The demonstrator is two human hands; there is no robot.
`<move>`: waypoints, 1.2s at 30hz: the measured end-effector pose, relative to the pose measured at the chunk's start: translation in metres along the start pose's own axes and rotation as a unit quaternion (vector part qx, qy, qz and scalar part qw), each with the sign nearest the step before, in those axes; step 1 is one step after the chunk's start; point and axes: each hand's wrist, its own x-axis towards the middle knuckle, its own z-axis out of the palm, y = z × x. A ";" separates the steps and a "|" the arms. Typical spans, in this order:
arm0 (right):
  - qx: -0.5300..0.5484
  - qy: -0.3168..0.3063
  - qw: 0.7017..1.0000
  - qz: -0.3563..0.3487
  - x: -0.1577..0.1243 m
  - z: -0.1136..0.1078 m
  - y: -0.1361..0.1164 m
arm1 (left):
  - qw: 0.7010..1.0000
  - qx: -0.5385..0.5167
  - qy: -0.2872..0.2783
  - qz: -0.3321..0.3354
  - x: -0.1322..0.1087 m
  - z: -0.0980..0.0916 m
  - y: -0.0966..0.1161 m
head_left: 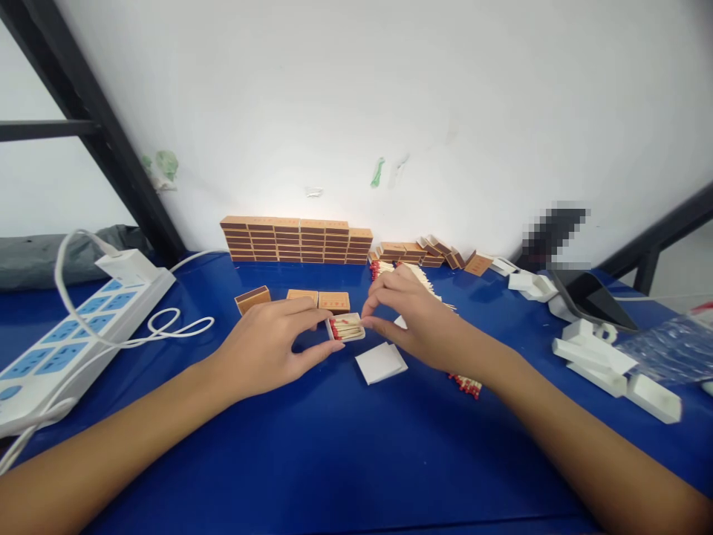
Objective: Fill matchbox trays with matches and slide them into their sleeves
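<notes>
A small white matchbox tray [346, 336], filled with red-tipped matches [348, 327], sits between my two hands over the blue table. My left hand [272, 338] grips its left end between thumb and forefinger. At the tray's right end, my right hand [409, 312] has its thumb and fingertips closed on the edge. A folded white paper piece [382, 362] lies just below the right hand. Behind the tray are two orange matchboxes [334, 301] side by side and a tilted matchbox sleeve [252, 299]. Piled matches [415, 275] are partly hidden by my right hand.
Stacked matchboxes [295, 241] line the wall, with looser ones [440, 249] to their right. More matches [466, 385] show under my right forearm. White trays [601, 360], a phone [590, 297] and clear plastic [665, 345] lie right. A power strip [78, 334] with cables stands left.
</notes>
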 end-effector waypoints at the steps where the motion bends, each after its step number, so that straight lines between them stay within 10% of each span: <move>1: 0.003 0.000 1.000 -0.007 0.000 0.001 -0.006 | 1.000 -0.002 0.003 0.003 0.000 0.000 0.000; 9: -0.001 0.011 1.000 -0.012 0.000 0.005 -0.011 | 1.000 -0.019 -0.014 0.003 0.000 0.000 0.001; 16: -0.139 0.119 0.979 0.085 0.000 0.000 0.065 | 1.000 -0.001 -0.013 -0.007 0.000 0.001 0.000; 20: -0.172 0.069 0.976 0.112 0.000 0.002 0.098 | 1.000 0.007 -0.017 -0.009 0.000 0.001 0.001; 36: -0.145 0.012 0.984 0.100 0.005 0.012 0.099 | 1.000 0.005 -0.014 0.003 0.000 -0.001 0.001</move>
